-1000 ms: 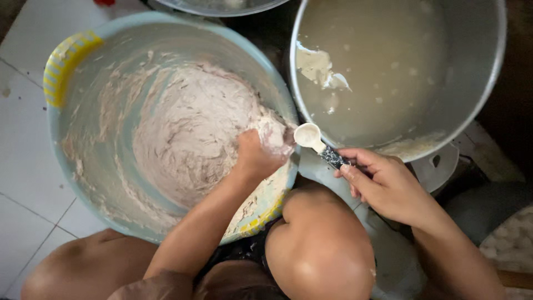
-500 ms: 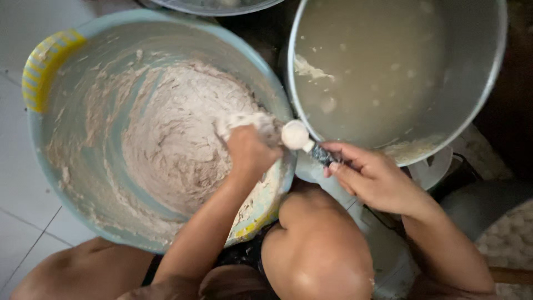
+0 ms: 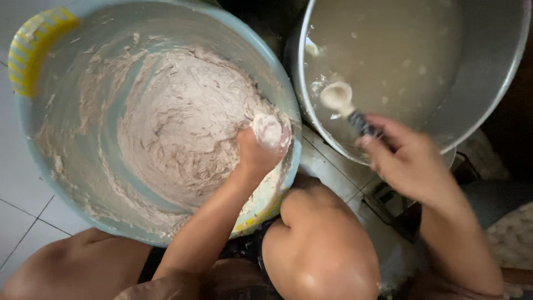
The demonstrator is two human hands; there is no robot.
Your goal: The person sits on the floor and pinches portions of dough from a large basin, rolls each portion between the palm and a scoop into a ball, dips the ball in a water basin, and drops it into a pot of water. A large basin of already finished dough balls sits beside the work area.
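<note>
A pale blue plastic basin (image 3: pixel 50 161) with a yellow handle (image 3: pixel 34 47) is seen from above on white floor tiles (image 3: pixel 22 222), its rim just beside a round metal pot (image 3: pixel 499 72); only a narrow gap is left between them. Sticky, pinkish dough (image 3: pixel 177 128) is smeared up the basin wall. The left hand (image 3: pixel 261 147) is closed around a lump of dough (image 3: pixel 267 129) at the basin's right edge. The right hand (image 3: pixel 408 158) is gripped on a dark-handled spoon (image 3: pixel 347 108), its pale bowl dipped into cloudy liquid (image 3: pixel 388 50)

Left hand (image 3: pixel 260 149) fisted; right hand (image 3: pixel 410 161) fingers curled.
</note>
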